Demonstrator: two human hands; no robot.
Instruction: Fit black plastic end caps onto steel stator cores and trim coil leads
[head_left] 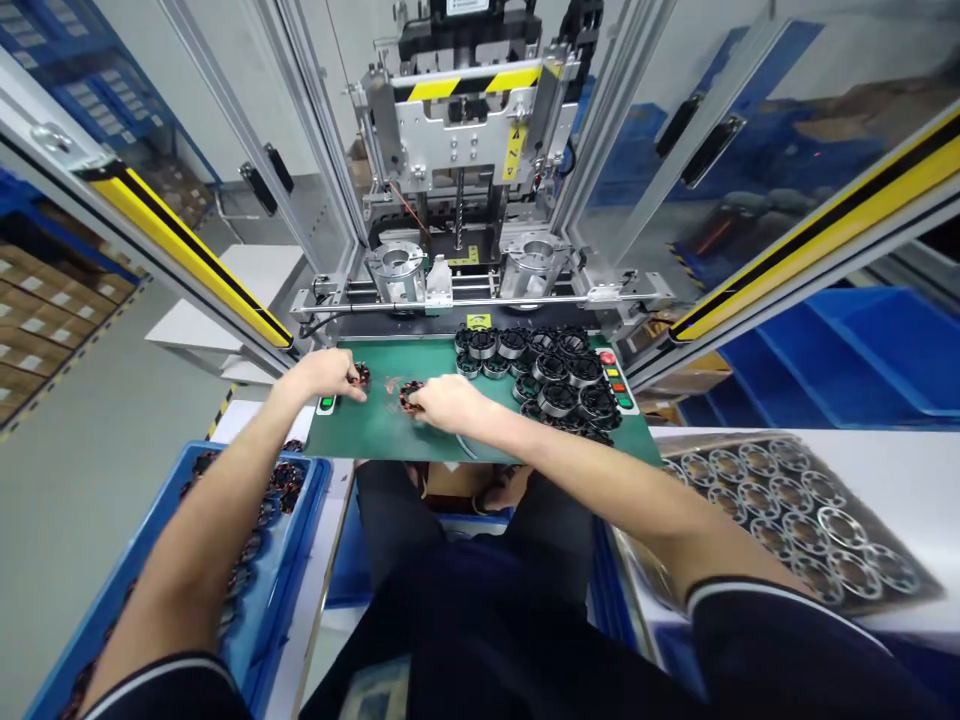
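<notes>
My left hand [330, 375] is closed round a copper-wound motor core [362, 375] at the left end of the green mat [375, 435]. To its right, my right hand [450, 402] grips a second copper-wound core [409, 397] by its right side, over the mat. Small reddish bits [392, 384] lie between the two cores. Several black and silver rings [556, 398] stand in stacks on the mat's right part.
Behind the mat rises a machine with two metal cylinders [397, 268], framed by posts. Button panels sit at both mat ends. A blue bin [169, 520] of cores is at the lower left; a box [919, 590] of metal rings is at the right.
</notes>
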